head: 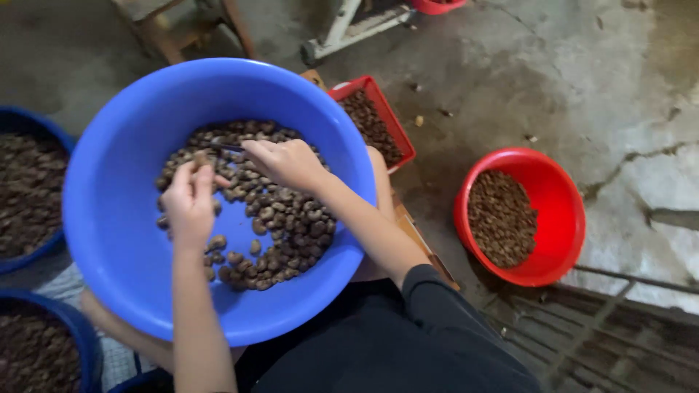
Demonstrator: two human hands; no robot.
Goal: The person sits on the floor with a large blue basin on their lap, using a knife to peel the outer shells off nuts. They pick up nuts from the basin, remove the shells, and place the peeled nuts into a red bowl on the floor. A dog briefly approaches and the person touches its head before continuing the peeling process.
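Your left hand (191,204) has its grip pinched on one brown nut (199,159) over the big blue bowl (116,218) on your lap. Your right hand (287,161) is clamped on a thin dark pick (227,148) aimed at that nut. My guess: the point could slip off the shell into your left fingertips. The bowl also looks tilted, so nuts could roll out toward 5 o'clock. No labels or signs anywhere; a red tray (397,131) at 1 o'clock, a round red bowl (561,211) at 3, dark blue tubs (44,131) at 9.

Both hands reach forward, left hand (191,202) with fingers pinched together, right hand (285,161) curled knuckles-up, close together.
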